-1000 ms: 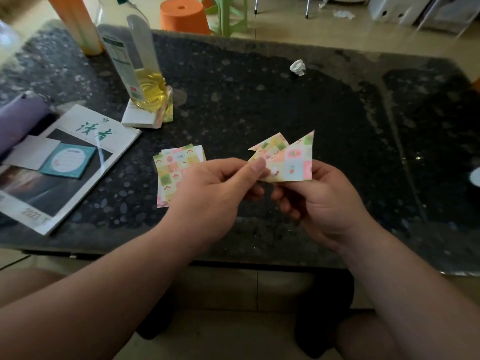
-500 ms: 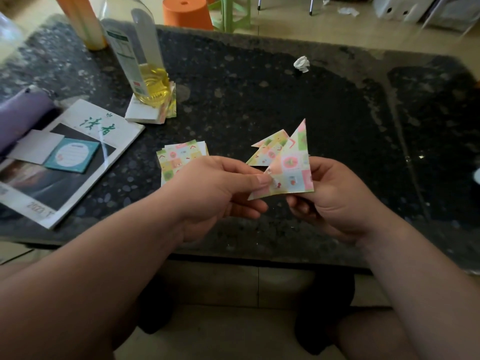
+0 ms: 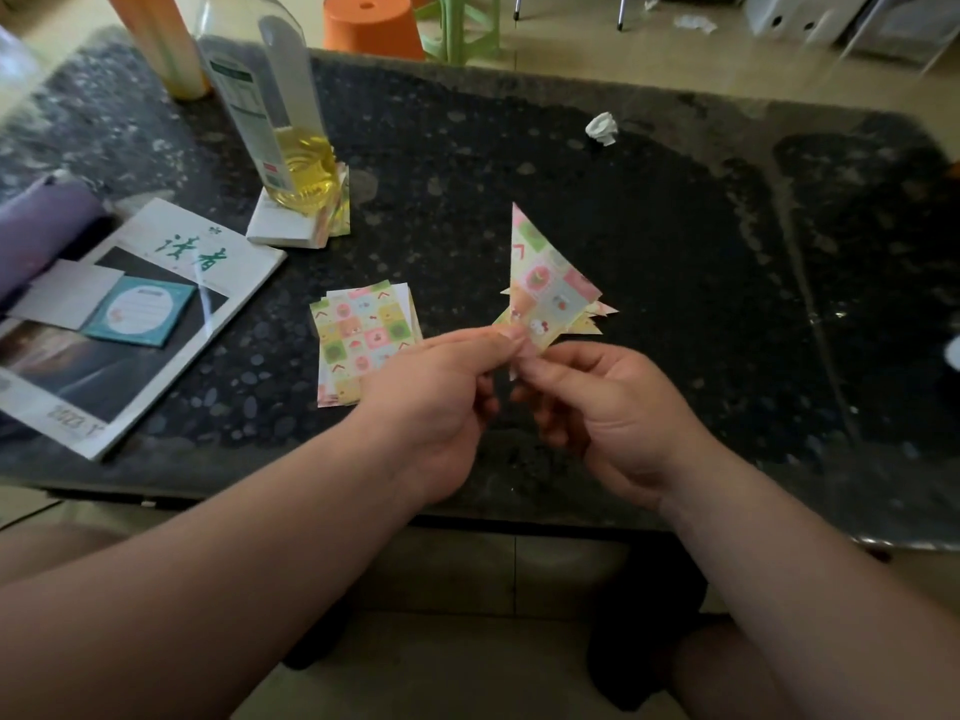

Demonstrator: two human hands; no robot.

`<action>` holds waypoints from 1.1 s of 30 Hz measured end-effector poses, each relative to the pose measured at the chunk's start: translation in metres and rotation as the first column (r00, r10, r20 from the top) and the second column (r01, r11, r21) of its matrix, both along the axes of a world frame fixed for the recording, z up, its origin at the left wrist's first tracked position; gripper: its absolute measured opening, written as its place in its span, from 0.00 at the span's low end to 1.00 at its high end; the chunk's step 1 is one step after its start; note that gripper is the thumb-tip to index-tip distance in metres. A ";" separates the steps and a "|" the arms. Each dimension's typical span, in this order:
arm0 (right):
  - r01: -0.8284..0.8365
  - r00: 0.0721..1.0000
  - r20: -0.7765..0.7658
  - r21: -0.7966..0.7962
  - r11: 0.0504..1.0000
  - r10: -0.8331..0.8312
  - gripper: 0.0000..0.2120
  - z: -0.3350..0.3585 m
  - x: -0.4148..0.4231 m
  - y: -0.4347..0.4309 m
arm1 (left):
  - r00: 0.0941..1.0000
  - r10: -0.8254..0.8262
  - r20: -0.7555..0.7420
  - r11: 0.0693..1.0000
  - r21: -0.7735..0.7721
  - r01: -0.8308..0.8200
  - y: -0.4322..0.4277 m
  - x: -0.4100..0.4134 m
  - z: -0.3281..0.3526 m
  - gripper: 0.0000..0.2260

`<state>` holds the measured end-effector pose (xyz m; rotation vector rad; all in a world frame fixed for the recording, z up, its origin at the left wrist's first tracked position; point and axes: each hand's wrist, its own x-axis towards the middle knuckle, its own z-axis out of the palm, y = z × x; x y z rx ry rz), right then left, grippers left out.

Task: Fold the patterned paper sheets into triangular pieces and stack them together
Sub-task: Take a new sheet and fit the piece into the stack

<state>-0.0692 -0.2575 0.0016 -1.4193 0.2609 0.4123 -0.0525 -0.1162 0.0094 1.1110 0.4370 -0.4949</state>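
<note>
- Dark speckled stone surface (image 3: pixel 675 241), glossy, carries everything.
- Left grip (image 3: pixel 431 407) and right grip (image 3: pixel 613 413) meet, both pinching the folded triangle (image 3: pixel 545 283) at its near corner.
- Unfolded sheets (image 3: pixel 363 335), square, lie stacked flat just left, nearest the left grip.
- Thin and creased, the folded triangle rises from the pinch, long point away; other triangle tips (image 3: pixel 605 309) peek behind.
</note>
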 end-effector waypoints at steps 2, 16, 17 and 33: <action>-0.004 1.000 0.019 -0.049 0.999 0.004 0.08 -0.003 -0.002 0.003 | 1.000 0.003 -0.011 0.998 -0.056 -0.004 -0.004 -0.003 0.000 0.05; -0.289 0.951 -0.114 0.014 0.957 0.289 0.05 0.009 0.007 -0.027 | 0.929 -0.368 0.046 0.922 0.147 0.358 0.017 0.014 0.005 0.07; -0.253 0.962 -0.102 -0.003 0.967 0.251 0.06 0.008 0.007 -0.026 | 0.945 -0.322 0.047 0.941 0.124 0.315 0.014 0.013 0.004 0.08; -0.170 0.984 -0.071 -0.117 0.979 0.162 0.11 0.000 0.007 -0.020 | 0.986 -0.158 0.047 0.977 0.152 0.150 0.009 0.012 -0.011 0.08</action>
